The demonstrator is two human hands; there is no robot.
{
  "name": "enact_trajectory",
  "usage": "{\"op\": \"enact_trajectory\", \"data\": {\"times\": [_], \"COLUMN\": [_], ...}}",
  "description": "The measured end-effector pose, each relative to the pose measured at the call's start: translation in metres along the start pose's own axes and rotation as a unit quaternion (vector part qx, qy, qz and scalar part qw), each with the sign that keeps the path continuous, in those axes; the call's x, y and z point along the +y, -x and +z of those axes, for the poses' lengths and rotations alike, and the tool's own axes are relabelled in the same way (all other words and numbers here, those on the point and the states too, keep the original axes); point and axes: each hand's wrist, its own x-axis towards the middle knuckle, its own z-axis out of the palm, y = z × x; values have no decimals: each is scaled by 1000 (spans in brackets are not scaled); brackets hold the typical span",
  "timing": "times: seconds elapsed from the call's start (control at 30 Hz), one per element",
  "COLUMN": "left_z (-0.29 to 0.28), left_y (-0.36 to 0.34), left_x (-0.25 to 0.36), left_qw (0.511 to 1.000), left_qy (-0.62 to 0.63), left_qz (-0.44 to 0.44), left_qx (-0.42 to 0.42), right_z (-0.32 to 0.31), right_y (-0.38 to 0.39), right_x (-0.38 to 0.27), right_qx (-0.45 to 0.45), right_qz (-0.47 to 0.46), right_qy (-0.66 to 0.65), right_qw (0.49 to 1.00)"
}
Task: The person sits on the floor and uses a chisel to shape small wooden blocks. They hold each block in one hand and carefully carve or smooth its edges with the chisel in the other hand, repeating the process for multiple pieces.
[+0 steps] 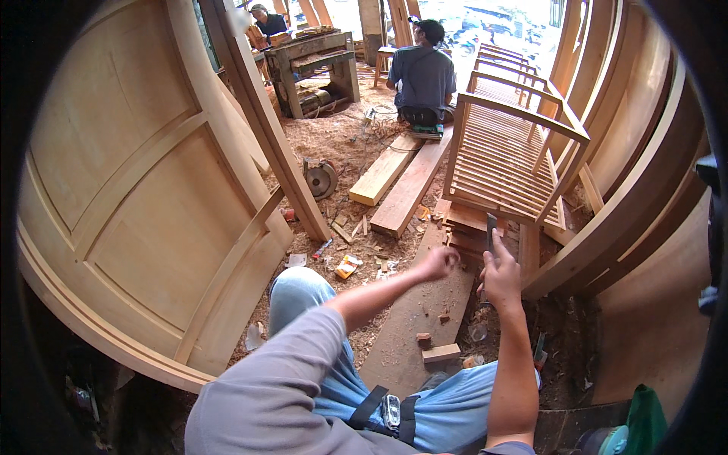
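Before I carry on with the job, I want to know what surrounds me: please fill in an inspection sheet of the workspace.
Surface: long board in front of the person, with small scraps on it.
Job's things: dark flat tool, pointing away from the person.
Clutter: small wood block; orange-and-white packet among wood shavings.
Hands: right hand grips the tool; left hand has curled fingers, contents unclear.
Cables: thin cable near a seated co-worker.
Surroundings: panelled wooden door, left; slatted wooden frame, right.

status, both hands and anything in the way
Right hand gripping dark tool. Left hand curled, contents unclear. Wooden block lying on plank, slatted frame just ahead.
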Motion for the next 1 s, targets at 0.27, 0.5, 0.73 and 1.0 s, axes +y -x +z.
{"op": "enact_trajectory", "data": {"times": [0.27,0.5,0.73,1.0], "left_z": [-187,-201,-195,-192], "left_y": [-21,33,41,42], "left_x": [130,132,131,137], "left_qw": [987,959,950,941], "left_qy": [156,280,301,329], "left_qz": [-24,-39,-83,-78], "left_qx": [-6,3,-15,-18], "right_z": [13,36,55,69], "right_y": [0,25,33,36], "right_x": [-1,-27,-35,-27], "right_qx": [-61,-117,-155,-131], "right_qz": [20,55,34,51], "right_qy": [-135,-263,-236,-251], "right_qw": [989,956,959,958]}}
